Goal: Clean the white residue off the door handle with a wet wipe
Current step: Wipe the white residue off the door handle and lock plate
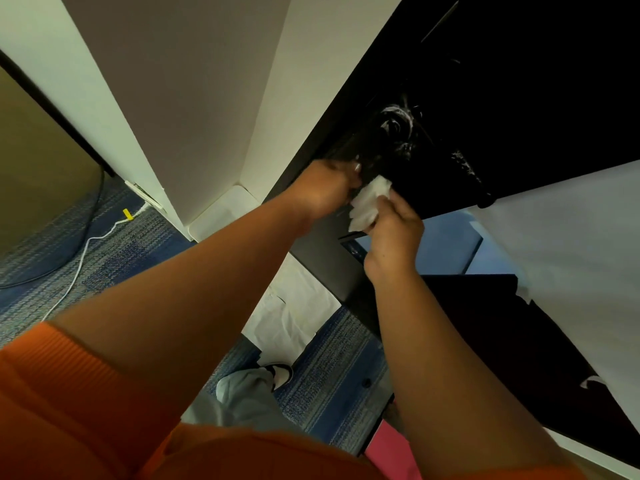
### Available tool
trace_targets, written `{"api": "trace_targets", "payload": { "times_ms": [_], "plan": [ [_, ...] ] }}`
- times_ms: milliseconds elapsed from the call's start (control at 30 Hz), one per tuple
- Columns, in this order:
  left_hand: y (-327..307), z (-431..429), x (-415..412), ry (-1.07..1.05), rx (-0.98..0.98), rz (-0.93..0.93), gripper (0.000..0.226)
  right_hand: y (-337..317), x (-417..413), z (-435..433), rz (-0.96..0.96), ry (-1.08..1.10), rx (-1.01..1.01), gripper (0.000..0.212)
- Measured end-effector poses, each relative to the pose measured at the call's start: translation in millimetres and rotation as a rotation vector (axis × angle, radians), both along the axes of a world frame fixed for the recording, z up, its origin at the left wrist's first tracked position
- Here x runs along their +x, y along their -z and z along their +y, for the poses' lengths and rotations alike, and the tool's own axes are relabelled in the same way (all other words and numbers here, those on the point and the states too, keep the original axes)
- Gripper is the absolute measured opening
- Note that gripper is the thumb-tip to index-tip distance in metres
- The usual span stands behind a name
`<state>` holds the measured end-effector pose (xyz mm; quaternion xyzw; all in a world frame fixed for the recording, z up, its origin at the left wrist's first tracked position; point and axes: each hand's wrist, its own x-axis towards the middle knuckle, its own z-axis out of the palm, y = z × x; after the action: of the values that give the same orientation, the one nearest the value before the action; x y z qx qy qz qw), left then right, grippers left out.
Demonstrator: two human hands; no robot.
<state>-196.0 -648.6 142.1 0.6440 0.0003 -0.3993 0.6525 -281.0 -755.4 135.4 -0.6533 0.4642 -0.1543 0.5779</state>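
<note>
A black door handle (381, 147) sticks out from the dark door (519, 98), with white residue smeared around its round base (398, 124) and in a streak on the door to the right (465, 166). My left hand (325, 188) is closed around the lever's end. My right hand (394, 233) holds a crumpled white wet wipe (369, 202) pressed against the underside of the lever, right beside my left hand. The lever's tip is hidden by my fingers.
A white wall corner (214, 133) stands left of the door edge. Blue patterned carpet (329, 375) lies below with a white cable (83, 258) at the left, white paper (291, 306) on the floor, and my shoe (280, 374). A pink object (388, 452) sits low.
</note>
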Motion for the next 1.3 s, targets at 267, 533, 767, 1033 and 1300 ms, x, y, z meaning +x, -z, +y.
{"api": "trace_targets", "payload": {
  "times_ms": [267, 533, 767, 1033, 1300],
  "plan": [
    [14, 7, -16, 0.143, 0.201, -0.245, 0.019, -2, -2, 6, 0.05, -0.126, 0.061, 0.025],
    [15, 1, -1, -0.351, 0.107, -0.302, 0.009, -8, 9, 1, -0.046, -0.134, 0.108, 0.024],
    [12, -8, -1, -0.232, 0.045, -0.38, 0.022, -23, 31, 9, -0.134, -0.179, 0.195, 0.022],
    [3, -18, 12, -0.505, 0.061, -0.259, 0.044, -29, 37, 1, -0.123, -0.004, 0.331, 0.023],
    [-20, -39, 22, -0.418, -0.116, -0.233, 0.014, -33, 54, -5, -0.113, -0.049, 0.34, 0.034]
  ]
}}
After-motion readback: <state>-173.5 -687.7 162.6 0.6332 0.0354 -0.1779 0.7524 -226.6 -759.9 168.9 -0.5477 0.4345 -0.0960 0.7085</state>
